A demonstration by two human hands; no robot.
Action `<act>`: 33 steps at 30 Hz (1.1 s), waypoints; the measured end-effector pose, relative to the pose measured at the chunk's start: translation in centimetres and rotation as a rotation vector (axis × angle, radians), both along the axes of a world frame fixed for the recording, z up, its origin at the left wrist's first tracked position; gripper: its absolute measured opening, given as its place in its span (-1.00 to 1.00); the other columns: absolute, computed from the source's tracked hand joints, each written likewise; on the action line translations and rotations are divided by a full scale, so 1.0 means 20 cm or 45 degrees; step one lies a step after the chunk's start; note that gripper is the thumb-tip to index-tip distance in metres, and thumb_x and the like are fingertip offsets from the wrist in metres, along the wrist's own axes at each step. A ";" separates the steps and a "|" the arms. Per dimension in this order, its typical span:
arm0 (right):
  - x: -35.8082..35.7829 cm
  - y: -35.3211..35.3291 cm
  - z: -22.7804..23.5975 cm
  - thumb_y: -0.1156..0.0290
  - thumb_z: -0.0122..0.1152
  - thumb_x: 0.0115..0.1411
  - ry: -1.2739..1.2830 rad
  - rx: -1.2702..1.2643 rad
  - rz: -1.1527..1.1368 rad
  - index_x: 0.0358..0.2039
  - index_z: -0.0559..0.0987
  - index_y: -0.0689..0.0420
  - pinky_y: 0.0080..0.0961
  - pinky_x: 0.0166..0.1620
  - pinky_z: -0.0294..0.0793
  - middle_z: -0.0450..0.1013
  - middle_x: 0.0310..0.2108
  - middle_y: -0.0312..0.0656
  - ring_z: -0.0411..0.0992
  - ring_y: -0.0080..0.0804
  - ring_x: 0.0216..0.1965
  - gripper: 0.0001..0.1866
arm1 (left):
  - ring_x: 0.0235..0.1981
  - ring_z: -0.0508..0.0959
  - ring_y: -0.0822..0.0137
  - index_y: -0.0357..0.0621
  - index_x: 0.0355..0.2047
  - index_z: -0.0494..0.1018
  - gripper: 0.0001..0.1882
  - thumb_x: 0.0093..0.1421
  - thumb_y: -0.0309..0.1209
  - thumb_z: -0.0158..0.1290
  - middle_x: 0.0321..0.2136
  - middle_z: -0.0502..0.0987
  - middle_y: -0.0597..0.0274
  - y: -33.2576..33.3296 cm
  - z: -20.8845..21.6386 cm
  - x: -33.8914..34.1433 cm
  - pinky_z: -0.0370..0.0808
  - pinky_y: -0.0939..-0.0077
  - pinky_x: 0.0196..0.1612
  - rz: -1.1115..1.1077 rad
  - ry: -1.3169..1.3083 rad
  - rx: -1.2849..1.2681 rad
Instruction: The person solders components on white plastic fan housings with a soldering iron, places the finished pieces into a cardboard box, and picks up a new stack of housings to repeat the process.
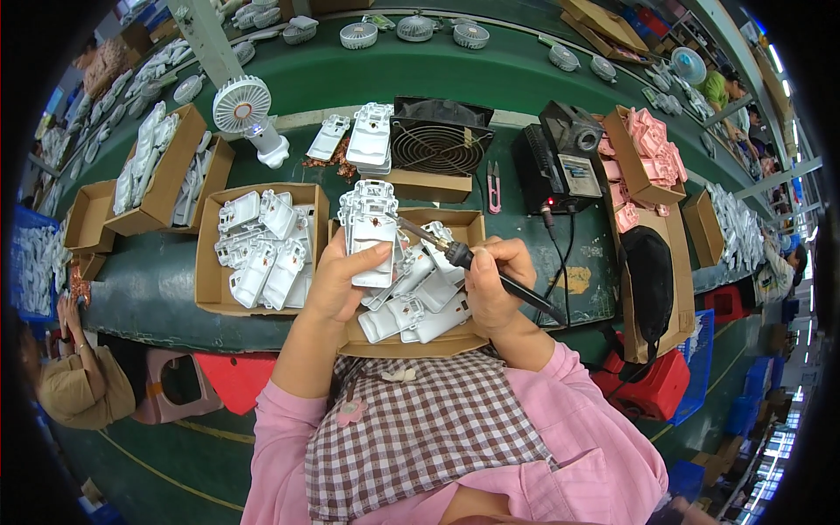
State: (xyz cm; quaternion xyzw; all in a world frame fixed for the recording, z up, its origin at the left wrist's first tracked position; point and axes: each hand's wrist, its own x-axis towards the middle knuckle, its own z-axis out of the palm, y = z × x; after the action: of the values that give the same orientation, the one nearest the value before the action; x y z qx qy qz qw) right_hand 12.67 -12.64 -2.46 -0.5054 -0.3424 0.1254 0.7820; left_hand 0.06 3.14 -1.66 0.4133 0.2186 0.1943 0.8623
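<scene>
My left hand [339, 278] is closed around a white plastic housing [372, 234], with its thumb pressed on the front face. Just behind that piece, more white housings show close against it; whether they are held too I cannot tell. My right hand [500, 282] grips a soldering iron [458, 255] by its black handle. Its metal tip points left and reaches the upper right edge of the held housing, by a small reddish part. Below both hands is a cardboard box [411, 349] of loose white housings [437, 293].
Left of it stands another box [210, 296] of white housings. Behind are a black fan [437, 144], pink-handled snips [494, 194] and a soldering station [544, 179] with its cable. A white handheld fan [242, 107] stands back left, pink housings [652, 144] back right. A co-worker [83, 385] sits left.
</scene>
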 end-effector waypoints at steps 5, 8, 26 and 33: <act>0.01 0.00 -0.01 0.49 0.13 0.19 0.018 0.175 0.040 -0.33 0.35 0.19 -0.74 -0.49 0.23 0.35 -0.54 -0.29 0.21 -0.71 -0.57 -0.87 | -0.15 0.54 0.12 -0.27 0.03 0.26 -0.56 0.15 -0.41 0.06 -0.14 0.49 -0.04 -0.01 0.09 0.02 0.59 0.42 -0.31 -0.139 -0.318 -0.471; 0.00 -0.01 0.00 0.49 0.12 0.20 0.007 0.172 0.062 -0.31 0.34 0.19 -0.73 -0.49 0.26 0.36 -0.52 -0.27 0.24 -0.69 -0.57 -0.86 | -0.12 0.54 0.20 -0.25 0.06 0.24 -0.57 0.18 -0.47 0.02 -0.14 0.49 0.06 -0.01 0.06 0.03 0.57 0.44 -0.20 -0.177 -0.355 -0.508; 0.00 0.02 0.04 0.54 0.05 0.22 -0.128 -0.152 -0.056 -0.47 0.34 0.21 -0.71 -0.59 0.29 0.35 -0.63 -0.25 0.27 -0.67 -0.67 -0.87 | -0.45 0.52 0.50 -0.17 -0.02 0.22 -0.68 0.26 -0.36 -0.03 -0.29 0.49 0.20 -0.08 0.03 0.04 0.44 0.68 -0.61 0.267 0.195 0.362; 0.00 0.02 0.02 0.52 0.06 0.22 -0.164 -0.179 -0.047 -0.49 0.35 0.20 -0.72 -0.59 0.28 0.37 -0.62 -0.26 0.28 -0.68 -0.66 -0.84 | -0.46 0.52 0.52 -0.15 -0.02 0.21 -0.67 0.26 -0.35 -0.03 -0.29 0.48 0.23 -0.08 0.03 0.03 0.43 0.70 -0.63 0.247 0.182 0.361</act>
State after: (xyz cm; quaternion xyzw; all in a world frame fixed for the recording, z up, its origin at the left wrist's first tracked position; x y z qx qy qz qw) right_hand 12.72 -12.19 -2.15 -0.5723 -0.3729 0.1021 0.7232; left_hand 0.64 1.53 -0.96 0.5204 0.2885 0.2756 0.7550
